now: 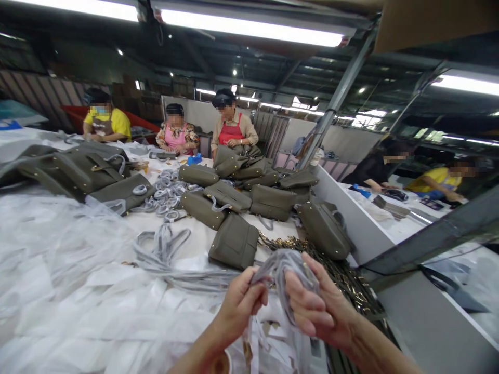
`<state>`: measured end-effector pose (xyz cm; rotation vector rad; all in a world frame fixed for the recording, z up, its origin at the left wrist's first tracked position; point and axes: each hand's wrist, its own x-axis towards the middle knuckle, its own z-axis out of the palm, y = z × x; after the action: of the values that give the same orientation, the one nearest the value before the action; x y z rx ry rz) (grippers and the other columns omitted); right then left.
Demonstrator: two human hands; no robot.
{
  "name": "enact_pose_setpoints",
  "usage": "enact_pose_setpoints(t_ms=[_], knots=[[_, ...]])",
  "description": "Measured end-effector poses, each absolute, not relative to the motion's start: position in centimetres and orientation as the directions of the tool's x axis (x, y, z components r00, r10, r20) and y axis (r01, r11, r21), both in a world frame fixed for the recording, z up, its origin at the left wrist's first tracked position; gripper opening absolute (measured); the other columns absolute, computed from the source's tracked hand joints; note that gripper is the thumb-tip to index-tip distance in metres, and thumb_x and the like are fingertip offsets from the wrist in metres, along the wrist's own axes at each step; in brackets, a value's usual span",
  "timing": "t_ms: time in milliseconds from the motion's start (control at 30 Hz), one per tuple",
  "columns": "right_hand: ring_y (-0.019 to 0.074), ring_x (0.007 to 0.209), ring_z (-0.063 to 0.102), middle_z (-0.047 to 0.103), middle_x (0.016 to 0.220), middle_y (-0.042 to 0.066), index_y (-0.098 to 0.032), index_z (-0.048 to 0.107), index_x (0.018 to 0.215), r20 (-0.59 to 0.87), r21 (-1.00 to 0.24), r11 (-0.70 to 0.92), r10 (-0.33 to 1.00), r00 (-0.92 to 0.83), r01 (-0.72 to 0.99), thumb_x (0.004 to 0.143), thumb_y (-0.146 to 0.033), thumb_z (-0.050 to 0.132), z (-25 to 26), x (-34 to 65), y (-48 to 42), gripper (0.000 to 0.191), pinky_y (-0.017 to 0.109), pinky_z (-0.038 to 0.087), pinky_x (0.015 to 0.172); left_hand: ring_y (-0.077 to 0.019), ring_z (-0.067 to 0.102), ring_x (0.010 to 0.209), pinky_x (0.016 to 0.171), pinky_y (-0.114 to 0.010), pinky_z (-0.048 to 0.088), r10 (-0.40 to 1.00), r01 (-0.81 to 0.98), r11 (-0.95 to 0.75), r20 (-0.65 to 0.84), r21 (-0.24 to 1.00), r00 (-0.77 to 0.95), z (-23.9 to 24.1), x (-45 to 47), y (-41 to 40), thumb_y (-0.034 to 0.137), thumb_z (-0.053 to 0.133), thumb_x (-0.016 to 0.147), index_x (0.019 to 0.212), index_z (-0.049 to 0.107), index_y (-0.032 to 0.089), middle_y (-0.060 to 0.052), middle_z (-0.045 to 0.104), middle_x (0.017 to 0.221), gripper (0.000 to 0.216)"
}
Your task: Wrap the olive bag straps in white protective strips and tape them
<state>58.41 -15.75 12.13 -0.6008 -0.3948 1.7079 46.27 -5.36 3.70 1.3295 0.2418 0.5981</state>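
A looped bag strap (286, 267) in clear grey plastic wrap is held up between my two hands, over the near part of the table. My left hand (244, 298) pinches one side of the loop between thumb and fingers. Curled around the other side is my right hand (317, 306), and the wrapped lengths hang down below it. Beyond my hands lies an olive handbag (235, 240). More wrapped straps (163, 252) lie in a loose bundle to the left. Blur hides the fine detail of the held strap.
White wrapping sheets (78, 291) cover the near left table. Olive bags (83, 169) pile up at left and centre, around small wrapped rings (166, 189). Dark straps with gold clasps (351, 291) lie at right, beside a white partition (346, 215). Several co-workers sit or stand beyond.
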Motion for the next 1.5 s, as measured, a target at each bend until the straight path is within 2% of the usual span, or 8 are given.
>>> enact_pose_setpoints(t_ms=[200, 300, 400, 600, 700, 867, 1100, 1500], knots=[[0.0000, 0.029, 0.008, 0.034, 0.043, -0.014, -0.010, 0.062, 0.071, -0.030, -0.488, -0.152, 0.987, -0.157, -0.860, 0.093, -0.046, 0.061, 13.2, 58.9, -15.5, 0.042, 0.013, 0.050, 0.043, -0.0074, 0.027, 0.050, 0.048, -0.020, 0.023, 0.379, -0.313, 0.385, 0.160, 0.868, 0.912, 4.4, 45.2, -4.5, 0.077, 0.040, 0.084, 0.107, 0.061, 0.012, 0.006, 0.042, 0.058, 0.072], [-0.0001, 0.027, 0.010, 0.036, 0.042, -0.013, -0.011, 0.059, 0.067, -0.053, -0.481, -0.246, 0.966, -0.253, -0.842, 0.094, -0.051, 0.057, 12.6, 58.8, -16.1, 0.049, 0.015, 0.052, 0.044, -0.0143, 0.056, 0.080, 0.074, -0.024, 0.043, 0.324, -0.223, 0.204, 0.149, 0.953, 0.934, 6.3, 44.3, -3.1, 0.056, 0.054, 0.090, 0.110, 0.065, 0.014, -0.005, 0.065, 0.087, 0.048], [0.0005, 0.025, 0.012, 0.036, 0.040, -0.012, -0.012, 0.055, 0.060, -0.088, -0.486, -0.327, 0.941, -0.327, -0.810, 0.094, -0.056, 0.053, 12.1, 58.5, -16.6, 0.056, 0.018, 0.056, 0.047, -0.0217, 0.056, 0.113, 0.097, -0.033, 0.043, 0.346, -0.238, 0.015, 0.218, 0.971, 0.913, 7.8, 44.0, -2.6, 0.033, 0.067, 0.084, 0.133, 0.054, 0.022, -0.008, 0.060, 0.128, 0.051], [0.0008, 0.026, 0.012, 0.034, 0.040, -0.012, -0.010, 0.060, 0.064, -0.070, -0.497, -0.256, 0.964, -0.256, -0.829, 0.094, -0.054, 0.054, 12.3, 57.7, -16.4, 0.054, 0.018, 0.055, 0.046, -0.0207, 0.061, 0.095, 0.085, -0.033, 0.046, 0.398, -0.205, -0.584, 0.498, 0.785, 0.771, 5.8, 45.8, -4.1, 0.023, 0.038, 0.096, 0.119, 0.058, 0.017, -0.011, 0.067, 0.104, 0.031], [0.0009, 0.029, 0.011, 0.034, 0.043, -0.013, -0.009, 0.065, 0.072, -0.052, -0.521, -0.140, 0.990, -0.133, -0.842, 0.094, -0.050, 0.057, 12.3, 57.7, -15.7, 0.047, 0.018, 0.056, 0.048, -0.0158, 0.054, 0.073, 0.071, -0.028, 0.042, 0.492, -0.188, -0.437, 0.409, 0.879, 0.769, 3.9, 46.5, -5.1, 0.032, 0.037, 0.098, 0.101, 0.059, 0.016, -0.004, 0.060, 0.080, 0.027], [0.0010, 0.031, 0.010, 0.031, 0.045, -0.014, -0.011, 0.065, 0.074, -0.026, -0.525, -0.047, 0.999, -0.039, -0.850, 0.093, -0.044, 0.062, 12.0, 58.0, -14.9, 0.038, 0.013, 0.050, 0.045, -0.0090, 0.035, 0.054, 0.052, -0.021, 0.027, 0.446, -0.236, 0.265, 0.098, 0.935, 0.889, 3.7, 46.0, -5.7, 0.056, 0.047, 0.093, 0.090, 0.057, 0.016, 0.005, 0.045, 0.062, 0.041], [0.0004, 0.031, 0.020, 0.033, 0.045, -0.014, -0.013, 0.068, 0.078, -0.018, -0.586, 0.068, 0.995, 0.097, -0.807, 0.089, -0.047, 0.065, 11.9, 57.5, -13.9, 0.035, 0.015, 0.052, 0.053, -0.0133, 0.054, 0.068, 0.067, -0.023, 0.040, 0.480, -0.188, 0.087, 0.125, 0.978, 0.869, 5.1, 45.3, -5.1, 0.042, 0.056, 0.090, 0.076, 0.065, 0.015, -0.002, 0.066, 0.072, 0.032], [0.0080, 0.034, 0.038, 0.056, 0.054, 0.001, -0.010, 0.070, 0.088, 0.094, -0.970, 0.156, 0.948, 0.306, -0.186, 0.082, -0.076, 0.048, 5.0, 57.3, -14.0, 0.070, 0.018, 0.032, 0.030, -0.0126, 0.059, 0.054, 0.052, -0.021, 0.043, 0.302, -0.023, 0.446, -0.127, 0.895, 0.945, 4.7, 44.7, -6.6, 0.046, 0.062, 0.082, 0.073, 0.069, 0.010, -0.008, 0.068, 0.065, 0.038]])
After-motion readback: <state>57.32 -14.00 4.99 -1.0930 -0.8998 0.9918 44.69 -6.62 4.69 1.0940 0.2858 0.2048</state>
